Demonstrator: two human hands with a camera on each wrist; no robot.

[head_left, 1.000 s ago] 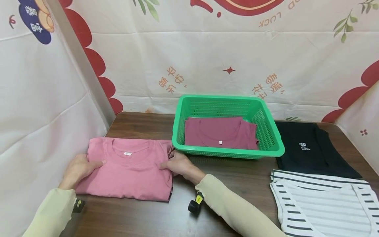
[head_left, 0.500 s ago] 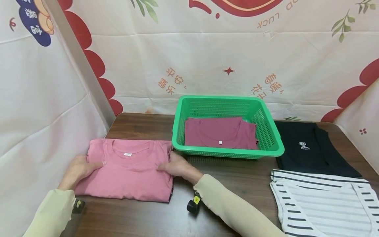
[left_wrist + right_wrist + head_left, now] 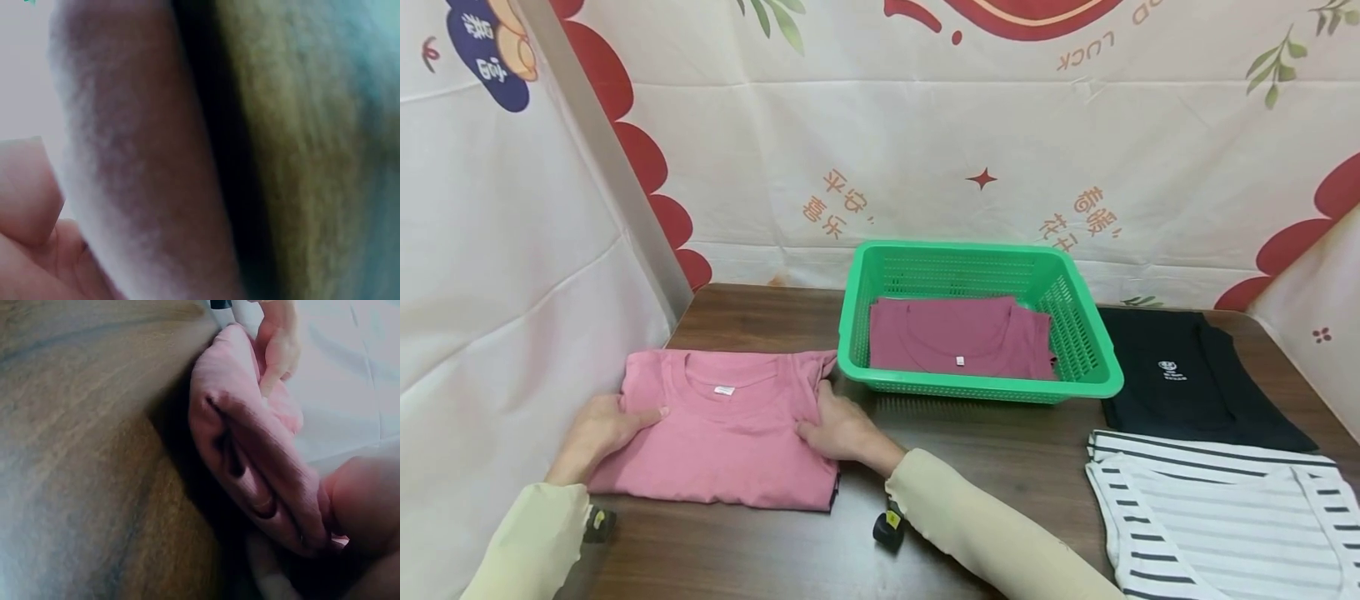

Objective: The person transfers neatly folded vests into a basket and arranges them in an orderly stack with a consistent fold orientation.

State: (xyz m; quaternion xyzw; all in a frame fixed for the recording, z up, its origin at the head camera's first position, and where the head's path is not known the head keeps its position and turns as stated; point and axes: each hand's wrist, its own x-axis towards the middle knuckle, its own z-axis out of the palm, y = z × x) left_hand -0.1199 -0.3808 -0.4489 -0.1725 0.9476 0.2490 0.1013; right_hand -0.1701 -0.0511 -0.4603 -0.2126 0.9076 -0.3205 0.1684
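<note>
A folded pink T-shirt [image 3: 730, 450] lies at the table's left, its round collar and white label facing up. My left hand [image 3: 598, 433] grips its left side, thumb on top. On the right side my right hand [image 3: 842, 425] pinches the shirt, thumb above and fingers underneath. The right wrist view shows the layered fold of the pink T-shirt [image 3: 250, 450] between that thumb and fingers. A dark edge shows beneath the shirt's lower right corner; what it is I cannot tell. Blurred cloth fills much of the left wrist view, beside part of my left hand [image 3: 28, 194].
Behind and to the right stands a green plastic basket [image 3: 981, 386] holding a folded dark-pink shirt [image 3: 962, 333]. A folded black garment [image 3: 1195, 383] and a black-and-white striped one [image 3: 1232, 517] lie at the right. Printed cloth walls border the table [image 3: 760, 550] left and back.
My right hand has shifted slightly toward the front along the shirt's right side. My left hand and the pink T-shirt stay nearly in place.
</note>
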